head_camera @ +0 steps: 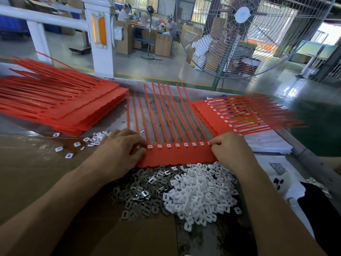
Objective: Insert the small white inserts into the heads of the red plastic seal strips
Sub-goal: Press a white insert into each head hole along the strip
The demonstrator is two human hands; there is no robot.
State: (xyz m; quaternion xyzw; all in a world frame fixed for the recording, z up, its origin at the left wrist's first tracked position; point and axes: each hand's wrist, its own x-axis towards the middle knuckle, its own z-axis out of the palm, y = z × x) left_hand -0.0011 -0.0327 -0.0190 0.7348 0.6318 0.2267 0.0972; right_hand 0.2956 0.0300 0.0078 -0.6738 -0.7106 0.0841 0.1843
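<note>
Here, a sheet of joined red seal strips (177,156) lies flat on the worktable, its row of heads running left to right between the two hands and its thin tails fanning away toward the far edge. Most heads in the row show a small white insert (168,145) with a dark slot. The left hand (118,146) rests on the sheet's left end with its fingers curled down, their tips pressing at the leftmost head. The right hand (230,148) lies on the right end, fingers bent, tips pinching at the last head there; whether it holds an insert cannot be told.

Just near of the sheet sits a heap of loose white inserts (201,191), squarish, smooth plastic, and touching it on the left a heap of grey metal clips (142,191), flat and shiny. A few assembled pieces (92,140) lie scattered left of the left hand. A thick stack of red strip sheets (60,106) lies far left; another sheet with inserts (230,115) lies far right. A large wire-caged fan (258,34) stands beyond the table.
</note>
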